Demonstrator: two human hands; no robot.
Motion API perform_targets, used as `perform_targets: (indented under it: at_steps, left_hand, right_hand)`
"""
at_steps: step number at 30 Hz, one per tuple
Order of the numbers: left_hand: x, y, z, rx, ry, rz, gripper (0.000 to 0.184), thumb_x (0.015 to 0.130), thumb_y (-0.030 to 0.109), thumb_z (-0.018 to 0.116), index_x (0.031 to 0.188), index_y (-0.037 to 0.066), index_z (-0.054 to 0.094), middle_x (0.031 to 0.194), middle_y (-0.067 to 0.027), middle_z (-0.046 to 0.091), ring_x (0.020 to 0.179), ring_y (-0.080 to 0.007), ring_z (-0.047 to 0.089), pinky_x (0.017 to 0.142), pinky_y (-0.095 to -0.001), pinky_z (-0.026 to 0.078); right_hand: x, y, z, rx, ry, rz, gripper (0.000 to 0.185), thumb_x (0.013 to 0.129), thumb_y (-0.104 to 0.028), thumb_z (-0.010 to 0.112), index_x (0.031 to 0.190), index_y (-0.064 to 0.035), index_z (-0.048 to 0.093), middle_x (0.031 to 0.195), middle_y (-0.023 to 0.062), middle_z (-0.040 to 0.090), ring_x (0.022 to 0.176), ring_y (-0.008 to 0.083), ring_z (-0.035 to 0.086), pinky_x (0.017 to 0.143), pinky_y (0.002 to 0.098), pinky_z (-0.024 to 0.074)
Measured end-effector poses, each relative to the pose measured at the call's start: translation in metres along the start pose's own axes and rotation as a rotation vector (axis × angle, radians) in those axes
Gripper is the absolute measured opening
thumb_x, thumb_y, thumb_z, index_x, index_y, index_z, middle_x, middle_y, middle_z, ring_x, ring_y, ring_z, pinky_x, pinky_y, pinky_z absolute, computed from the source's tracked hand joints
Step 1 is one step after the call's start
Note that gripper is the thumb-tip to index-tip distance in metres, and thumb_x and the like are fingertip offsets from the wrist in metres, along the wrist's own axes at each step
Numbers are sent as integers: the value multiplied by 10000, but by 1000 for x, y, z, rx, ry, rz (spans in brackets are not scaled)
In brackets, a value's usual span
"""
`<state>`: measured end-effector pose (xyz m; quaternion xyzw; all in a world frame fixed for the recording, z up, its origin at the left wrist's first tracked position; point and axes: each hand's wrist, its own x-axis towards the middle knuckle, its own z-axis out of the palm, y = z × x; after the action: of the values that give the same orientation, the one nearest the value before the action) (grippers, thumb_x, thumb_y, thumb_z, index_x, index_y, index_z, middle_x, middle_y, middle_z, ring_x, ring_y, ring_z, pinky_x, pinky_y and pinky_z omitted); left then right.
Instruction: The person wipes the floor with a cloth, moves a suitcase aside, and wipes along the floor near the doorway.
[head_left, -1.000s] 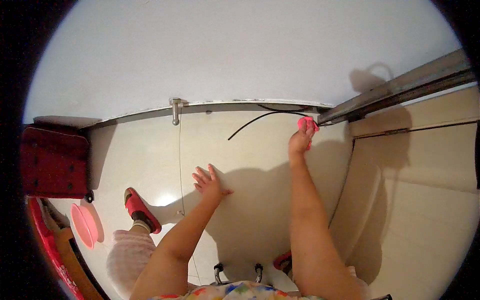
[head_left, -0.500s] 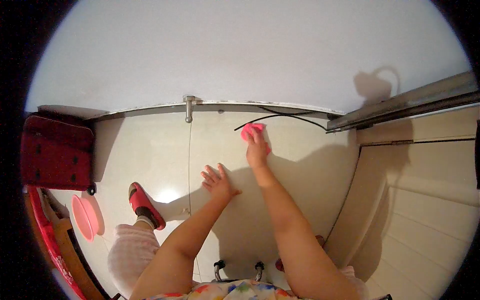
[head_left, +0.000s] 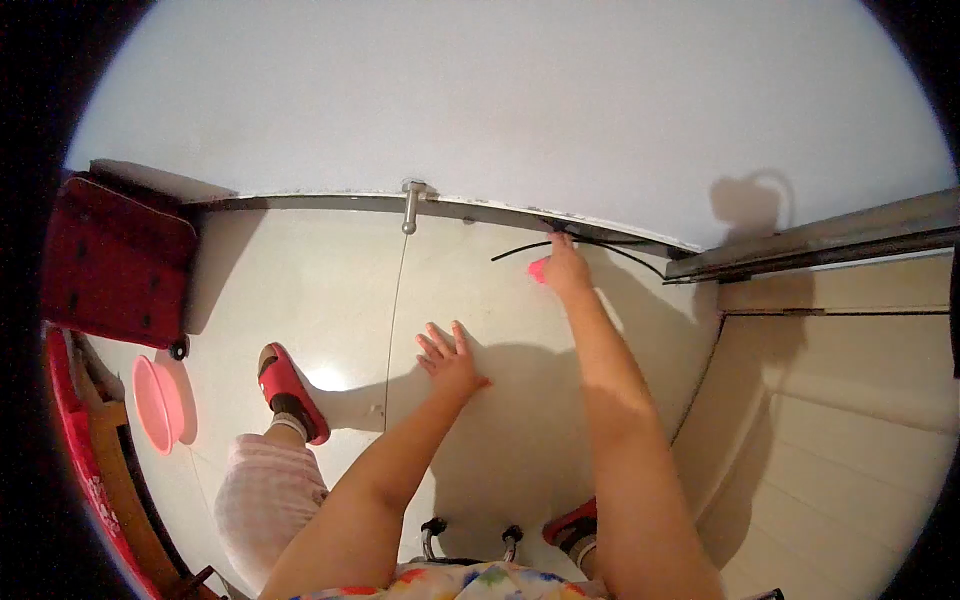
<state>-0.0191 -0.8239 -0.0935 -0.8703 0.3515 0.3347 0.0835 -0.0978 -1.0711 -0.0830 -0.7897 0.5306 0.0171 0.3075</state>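
Observation:
My left hand is over the pale tiled floor with its fingers spread and nothing in it. Farther forward and to the right, my right hand reaches to the black cable at the foot of the wall, fingertips at the cable. A pink cloth shows at the left side of this hand, partly hidden under it. The cable's loose end curves out over the floor to the left of the hand.
A metal doorstop stands at the wall base. At the left are a dark red suitcase and a pink basin. A metal rail and a cream panel lie at the right. Red slippers are on my feet.
My right hand first swept left from the rail's end with the pink cloth, then moved a little right and up to the cable. My left hand stays spread. The view has shifted slightly.

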Motion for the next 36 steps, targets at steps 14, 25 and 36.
perform_targets:
  at_steps: [14,25,36]
  left_hand:
    - [-5,9,-11,42,-55,-84,1359,557,529,842,1493,166,-75,1495,-290,-167,1384,-492,-82,1084,-623,118]
    - [5,-2,3,-27,-34,-14,1376,539,464,873,1489,144,-70,1473,-319,-200,1351,-542,-135,1036,-688,121]
    - [7,2,6,-6,-19,-31,1362,530,450,880,1486,111,-29,1477,-337,-146,1350,-558,-95,1035,-689,120]
  right_hand:
    - [-15,84,-23,702,-11,250,187,827,-95,517,942,-45,656,870,92,662,779,209,619,682,357,497]
    - [32,177,-3,-136,784,149,181,821,-94,558,977,-27,620,1054,187,616,934,360,600,812,426,491]
    - [25,48,44,-318,470,184,235,845,-110,532,1052,-69,634,1189,156,585,937,317,644,770,416,540]
